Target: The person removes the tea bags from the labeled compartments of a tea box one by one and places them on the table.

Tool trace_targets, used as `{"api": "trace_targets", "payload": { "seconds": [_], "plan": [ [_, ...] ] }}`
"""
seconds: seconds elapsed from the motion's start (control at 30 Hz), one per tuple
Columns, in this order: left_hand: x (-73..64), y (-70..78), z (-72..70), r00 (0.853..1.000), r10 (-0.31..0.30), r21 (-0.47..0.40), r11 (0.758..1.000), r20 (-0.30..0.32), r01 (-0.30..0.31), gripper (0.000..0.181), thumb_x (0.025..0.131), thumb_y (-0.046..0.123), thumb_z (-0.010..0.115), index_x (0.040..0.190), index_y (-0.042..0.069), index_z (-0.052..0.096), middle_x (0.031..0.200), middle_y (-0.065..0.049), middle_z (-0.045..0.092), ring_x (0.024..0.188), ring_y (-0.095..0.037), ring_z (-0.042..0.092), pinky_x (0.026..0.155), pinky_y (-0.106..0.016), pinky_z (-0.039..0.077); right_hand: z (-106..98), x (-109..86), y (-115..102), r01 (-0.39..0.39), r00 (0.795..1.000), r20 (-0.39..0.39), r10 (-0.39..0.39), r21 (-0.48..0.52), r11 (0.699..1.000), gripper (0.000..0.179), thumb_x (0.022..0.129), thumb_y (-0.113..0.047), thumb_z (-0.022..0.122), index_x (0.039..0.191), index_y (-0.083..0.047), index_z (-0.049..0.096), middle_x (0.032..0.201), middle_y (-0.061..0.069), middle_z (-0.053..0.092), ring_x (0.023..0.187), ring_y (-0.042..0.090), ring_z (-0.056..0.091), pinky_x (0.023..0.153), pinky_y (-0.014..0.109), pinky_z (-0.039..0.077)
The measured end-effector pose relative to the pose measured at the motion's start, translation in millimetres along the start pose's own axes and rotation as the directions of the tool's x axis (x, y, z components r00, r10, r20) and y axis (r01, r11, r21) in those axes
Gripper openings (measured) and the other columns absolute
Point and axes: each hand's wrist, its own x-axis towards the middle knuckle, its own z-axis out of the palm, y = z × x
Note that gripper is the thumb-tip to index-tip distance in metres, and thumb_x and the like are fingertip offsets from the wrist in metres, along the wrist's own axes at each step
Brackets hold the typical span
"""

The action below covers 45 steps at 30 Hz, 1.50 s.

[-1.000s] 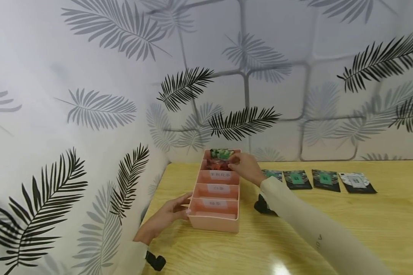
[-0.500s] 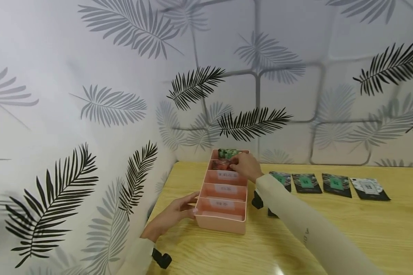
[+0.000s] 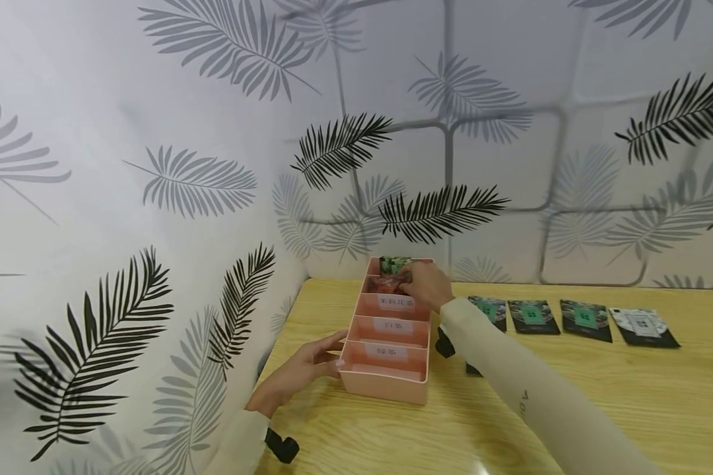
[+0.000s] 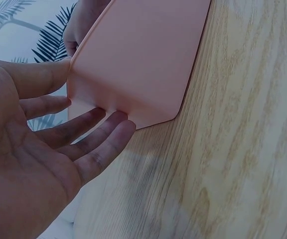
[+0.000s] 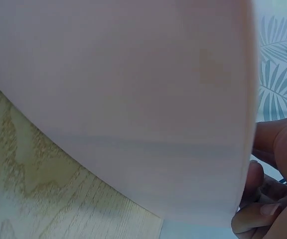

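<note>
A pink divided box point(image 3: 383, 388) stands on the table, with paper labels on its dividers. My left hand point(image 3: 300, 369) is at its near left corner; in the left wrist view the fingertips point(image 4: 119, 117) touch the side wall, fingers fairly straight. Over the far end, my right hand point(image 3: 428, 285) pinches a red tea sachet point(image 3: 384, 285) in the second compartment from the back. Behind it a green sachet point(image 3: 392, 265) sits in the rearmost compartment. In the right wrist view the box wall point(image 5: 133, 99) hides the sachet, and curled fingers show past the rim.
Several dark sachets with green labels point(image 3: 533, 316) lie in a row on the wooden table point(image 3: 570, 396), right of the box. One with a white label point(image 3: 644, 326) ends the row. A dark sachet corner point(image 3: 472, 370) shows beside the right sleeve. A leaf-patterned wall point(image 3: 481, 165) rises behind.
The head view has turned a little left, so the box and sachets appear farther right. My right hand stays at the red sachet; my left hand stays at the box corner.
</note>
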Motion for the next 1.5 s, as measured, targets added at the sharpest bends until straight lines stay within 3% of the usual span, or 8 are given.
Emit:
{"api": "trace_targets", "payload": {
  "seconds": [0.17, 0.47, 0.7, 0.9, 1.07, 1.27, 1.5],
  "plan": [
    [0.3, -1.6, 0.1, 1.0, 0.009, 0.002, 1.0, 0.002, -0.009, 0.062, 0.099, 0.016, 0.053, 0.153, 0.016, 0.023, 0.144, -0.017, 0.039, 0.125, -0.038, 0.044, 0.093, -0.056, 0.045, 1, -0.5, 0, 0.002, 1.0, 0.001, -0.002, -0.019, 1.0, 0.022, 0.089, -0.019, 0.067, 0.111, -0.016, 0.071, 0.062, -0.003, 0.061, 0.044, 0.014, 0.05, 0.036, 0.027, 0.03],
    [0.4, -0.7, 0.1, 1.0, 0.004, 0.01, 1.0, 0.0, -0.004, 0.062, 0.099, 0.017, 0.054, 0.153, 0.017, 0.024, 0.145, -0.017, 0.039, 0.126, -0.036, 0.045, 0.094, -0.051, 0.047, 2, 0.4, -4, 0.045, 0.999, -0.004, -0.045, -0.009, 0.999, 0.025, 0.089, -0.026, 0.069, 0.11, -0.014, 0.071, 0.056, -0.004, 0.057, 0.04, 0.01, 0.041, 0.036, 0.025, 0.028],
    [1.4, -0.3, 1.5, 0.999, -0.026, -0.004, 1.0, -0.019, 0.026, 0.062, 0.097, 0.017, 0.056, 0.152, 0.02, 0.027, 0.143, -0.013, 0.041, 0.126, -0.033, 0.046, 0.094, -0.05, 0.047, 5, -2.3, -4, 0.096, 0.994, -0.056, -0.093, 0.058, 0.994, 0.016, 0.089, -0.017, 0.067, 0.105, -0.015, 0.071, 0.077, 0.0, 0.07, 0.048, 0.008, 0.055, 0.038, 0.026, 0.04],
    [0.5, -1.2, 0.4, 1.0, -0.003, 0.01, 1.0, -0.003, 0.003, 0.062, 0.099, 0.017, 0.054, 0.153, 0.018, 0.025, 0.144, -0.015, 0.04, 0.126, -0.036, 0.045, 0.095, -0.055, 0.045, 4, -4.3, -5, 0.091, 0.995, -0.038, -0.09, 0.029, 0.995, 0.012, 0.09, -0.02, 0.069, 0.097, -0.014, 0.076, 0.085, 0.001, 0.071, 0.058, 0.008, 0.06, 0.053, 0.029, 0.052],
    [0.5, 0.4, 0.3, 1.0, -0.002, 0.004, 1.0, 0.008, 0.002, 0.062, 0.099, 0.018, 0.053, 0.153, 0.018, 0.024, 0.146, -0.014, 0.038, 0.127, -0.037, 0.043, 0.095, -0.057, 0.043, -1, -6.7, -4, 0.11, 0.993, -0.032, -0.109, 0.027, 0.994, 0.016, 0.092, -0.022, 0.066, 0.099, -0.013, 0.077, 0.086, 0.002, 0.071, 0.055, 0.006, 0.057, 0.054, 0.028, 0.051],
    [2.6, 1.5, 1.8, 1.0, -0.006, 0.004, 1.0, -0.001, 0.006, 0.062, 0.099, 0.016, 0.053, 0.153, 0.016, 0.024, 0.145, -0.015, 0.039, 0.127, -0.038, 0.043, 0.094, -0.056, 0.044, -15, -9.9, 1, 0.183, 0.977, -0.114, -0.179, 0.025, 0.983, 0.018, 0.093, -0.021, 0.064, 0.103, -0.011, 0.075, 0.089, 0.004, 0.072, 0.052, 0.008, 0.053, 0.055, 0.03, 0.048],
    [3.1, 1.0, 2.3, 1.0, -0.015, -0.006, 1.0, -0.002, 0.015, 0.06, 0.1, 0.011, 0.051, 0.153, 0.018, 0.024, 0.143, -0.016, 0.041, 0.126, -0.039, 0.043, 0.094, -0.056, 0.044, -38, -14.5, 8, 0.189, 0.967, -0.192, -0.166, 0.106, 0.976, 0.02, 0.094, -0.021, 0.063, 0.105, -0.01, 0.073, 0.095, 0.005, 0.072, 0.071, 0.014, 0.065, 0.064, 0.036, 0.054]
  ]
}}
